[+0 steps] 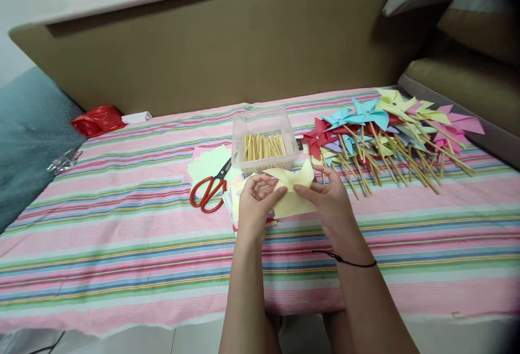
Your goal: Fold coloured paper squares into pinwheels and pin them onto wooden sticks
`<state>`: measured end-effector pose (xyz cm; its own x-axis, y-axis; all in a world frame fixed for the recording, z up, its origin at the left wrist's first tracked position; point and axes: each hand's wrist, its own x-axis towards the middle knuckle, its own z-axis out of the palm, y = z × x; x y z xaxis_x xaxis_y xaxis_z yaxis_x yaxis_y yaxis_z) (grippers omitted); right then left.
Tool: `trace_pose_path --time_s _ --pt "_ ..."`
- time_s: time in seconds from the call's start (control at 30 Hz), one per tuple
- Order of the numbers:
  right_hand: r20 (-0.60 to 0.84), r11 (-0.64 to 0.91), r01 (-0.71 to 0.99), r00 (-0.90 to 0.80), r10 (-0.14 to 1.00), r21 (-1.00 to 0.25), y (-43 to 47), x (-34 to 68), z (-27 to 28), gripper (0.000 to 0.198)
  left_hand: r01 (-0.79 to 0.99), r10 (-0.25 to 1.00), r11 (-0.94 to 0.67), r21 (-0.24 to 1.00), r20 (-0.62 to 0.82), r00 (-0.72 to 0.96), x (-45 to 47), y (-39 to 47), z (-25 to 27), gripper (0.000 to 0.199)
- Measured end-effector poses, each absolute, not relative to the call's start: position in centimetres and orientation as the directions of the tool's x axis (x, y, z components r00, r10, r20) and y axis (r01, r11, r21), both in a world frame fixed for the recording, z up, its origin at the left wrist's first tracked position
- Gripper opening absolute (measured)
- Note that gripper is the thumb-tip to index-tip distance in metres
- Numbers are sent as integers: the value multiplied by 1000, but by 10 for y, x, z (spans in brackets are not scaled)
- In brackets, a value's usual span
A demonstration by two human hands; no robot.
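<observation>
Between my two hands is a pale yellow paper pinwheel point(294, 206), partly folded, with points curling up toward its middle. My left hand point(257, 202) pinches its left side, the thumb pressed near the centre. From the right, my right hand point(331, 200) grips it, thumb also near the centre and fingers behind the paper. Just beyond stands a clear plastic box point(264, 118) holding many short wooden sticks point(264, 147). Left of my hands lie red-handled scissors point(209, 191) on pale green paper sheets point(207, 165). A stack of coloured paper point(232, 208) is partly hidden by my left hand.
A heap of finished pinwheels on sticks point(377, 132) spreads at the right. At the far left are a red plastic bag point(99, 121), a small white object point(137, 117) and shiny metal pieces point(65, 161). The striped cloth point(122, 246) ends in front of my knees; a sofa back point(211, 56) rises behind.
</observation>
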<state>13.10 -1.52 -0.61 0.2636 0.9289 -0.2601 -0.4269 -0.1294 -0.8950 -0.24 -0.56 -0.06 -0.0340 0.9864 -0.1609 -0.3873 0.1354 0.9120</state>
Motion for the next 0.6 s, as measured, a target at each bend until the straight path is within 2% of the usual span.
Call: trace_pose_path --time_s 0.1,0.2,0.6 --pt "-250 -137 -409 236 939 -902 -15 132 -6 81 -450 962 256 856 -271 32 -2 -6 -3 44" --pt "-232 -139 -386 207 950 -912 -15 131 -7 80 -475 947 308 824 -312 72 -2 -7 -3 49" --pt "-206 -137 -325 189 960 -936 -15 132 -9 76 -375 946 307 875 -323 20 -2 -8 -1 50"
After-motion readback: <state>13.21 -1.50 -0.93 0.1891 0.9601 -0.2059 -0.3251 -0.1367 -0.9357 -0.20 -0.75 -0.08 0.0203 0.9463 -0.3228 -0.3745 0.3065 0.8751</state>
